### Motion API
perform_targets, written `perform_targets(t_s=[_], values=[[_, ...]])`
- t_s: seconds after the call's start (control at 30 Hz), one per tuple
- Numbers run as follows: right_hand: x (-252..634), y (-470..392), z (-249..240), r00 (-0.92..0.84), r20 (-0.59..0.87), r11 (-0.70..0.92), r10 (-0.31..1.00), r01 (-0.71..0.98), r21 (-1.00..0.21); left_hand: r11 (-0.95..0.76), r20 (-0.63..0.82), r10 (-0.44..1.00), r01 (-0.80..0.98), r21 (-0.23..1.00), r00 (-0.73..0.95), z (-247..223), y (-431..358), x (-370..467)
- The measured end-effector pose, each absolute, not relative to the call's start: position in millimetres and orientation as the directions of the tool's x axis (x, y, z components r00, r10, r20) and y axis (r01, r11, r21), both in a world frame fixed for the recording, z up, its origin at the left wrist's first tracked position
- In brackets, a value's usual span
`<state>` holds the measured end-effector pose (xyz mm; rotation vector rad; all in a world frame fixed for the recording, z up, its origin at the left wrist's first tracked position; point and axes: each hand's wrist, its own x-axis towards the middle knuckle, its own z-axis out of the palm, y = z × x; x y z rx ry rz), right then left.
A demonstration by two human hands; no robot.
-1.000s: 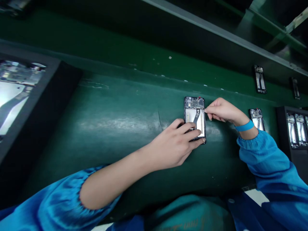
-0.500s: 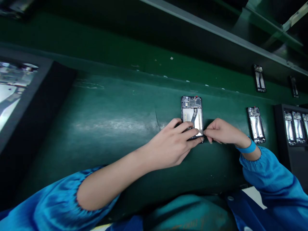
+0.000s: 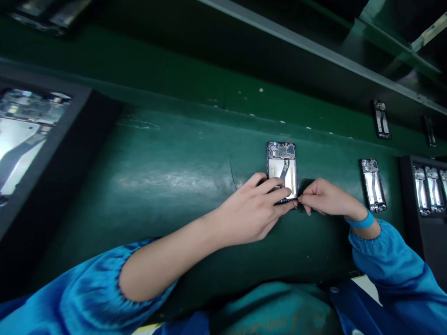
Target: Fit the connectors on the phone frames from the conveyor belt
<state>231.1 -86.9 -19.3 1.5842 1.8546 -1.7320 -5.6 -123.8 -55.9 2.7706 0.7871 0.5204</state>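
Fingertips of the right hand (image 3: 323, 197) press together by the opened phone's (image 3: 289, 151) five-o'clock corner; any pinched item is indiscernible. The left hand (image 3: 251, 214), fingers spread, seems to brace it for edge work, calling for light precision next. The phone lies toward three o'clock on the green bench (image 3: 157, 149).

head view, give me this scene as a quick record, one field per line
surface: smooth dark green worktop
centre item: opened phone with black frame, circuit board and silver plate, lying flat
left hand: left hand, fingers spread over the phone's lower part
right hand: right hand, fingertips pinched at the phone's lower right corner; anything between them is too small to tell
right wrist: light blue band
beyond right hand: second opened phone with black frame
far right: black tray holding opened phones
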Motion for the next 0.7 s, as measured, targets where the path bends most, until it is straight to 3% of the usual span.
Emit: perform_targets(t_s=[0.3,0.43,0.57,0.7], values=[[226,-92,-22,-0.382,-0.636,-0.151,0.671,0.768,-0.622,-0.836,0.282,0.537,0.458,0.301,0.795,-57,-127,-7],[233,-96,-24,-0.400,-0.594,-0.240,0.698,0.650,-0.721,-0.844,0.289,0.532,0.472,0.253,0.796,-60,-114,-5],[238,-101,-29,-0.365,-0.515,-0.260,0.775,0.559,-0.787,-0.755,0.310,0.653,0.627,0.191,0.691,-68,-58,9],[240,-104,-36,-0.364,-0.502,-0.253,0.784,0.552,-0.794,-0.570,0.282,0.819,0.770,0.286,0.500,-79,3,26]])
